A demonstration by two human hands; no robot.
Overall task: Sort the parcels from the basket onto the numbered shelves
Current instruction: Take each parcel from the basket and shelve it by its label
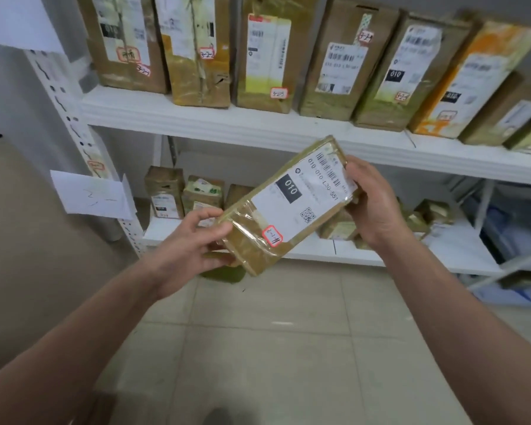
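I hold a brown taped parcel point(288, 204) tilted in front of the white shelves, its white label with "010" and a small red-edged sticker facing me. My left hand point(190, 243) grips its lower left end, thumb on top. My right hand point(371, 204) grips its upper right end. The upper shelf board point(196, 118) carries a row of several upright brown parcels point(264, 53), each with a red-edged number sticker. The lower shelf point(319, 250) holds several smaller parcels point(164, 191), partly hidden behind the held one.
A perforated white shelf post point(74, 118) stands at the left with a paper note point(92, 194) taped to it. Blue and white bags point(515, 228) lie at the lower right. Beige floor tiles point(258, 348) spread below my arms. No basket is in view.
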